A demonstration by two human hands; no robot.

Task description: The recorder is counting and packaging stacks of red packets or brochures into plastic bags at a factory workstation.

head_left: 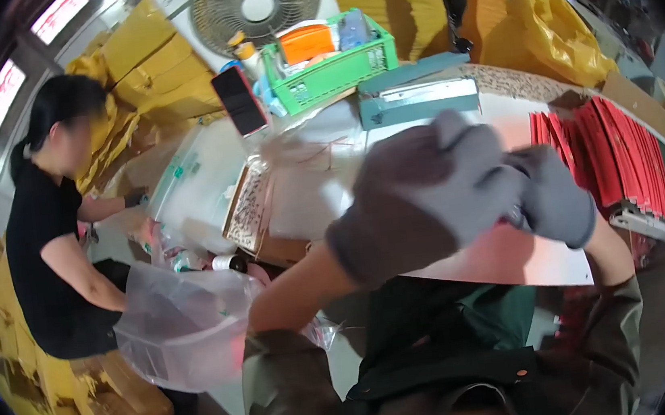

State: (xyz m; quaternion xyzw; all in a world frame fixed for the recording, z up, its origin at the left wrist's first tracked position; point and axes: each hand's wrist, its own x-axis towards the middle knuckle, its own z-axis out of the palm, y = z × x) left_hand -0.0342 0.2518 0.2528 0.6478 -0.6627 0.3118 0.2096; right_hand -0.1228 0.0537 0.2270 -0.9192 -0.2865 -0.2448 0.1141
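Both my hands wear grey gloves and meet above a white board (561, 264) with a reddish tint on it. My left hand (425, 198) is closed, its fingers bent and pointing toward the other hand. Close against its fingertips, my right hand (554, 196) is closed too. Whatever they hold between them is hidden by the gloves and some blur. Just right of my right hand stands a tight row of thin red pieces (610, 154). Beyond my left hand lies a long teal box (419, 103).
A green basket (335, 73) of small items stands at the back, beside a phone (239, 101) and an electric fan (256, 9). Clear plastic bags (205, 188) lie to the left. There a co-worker (54, 253) handles a large clear bag (187, 328). Yellow sacks (392, 7) line the back.
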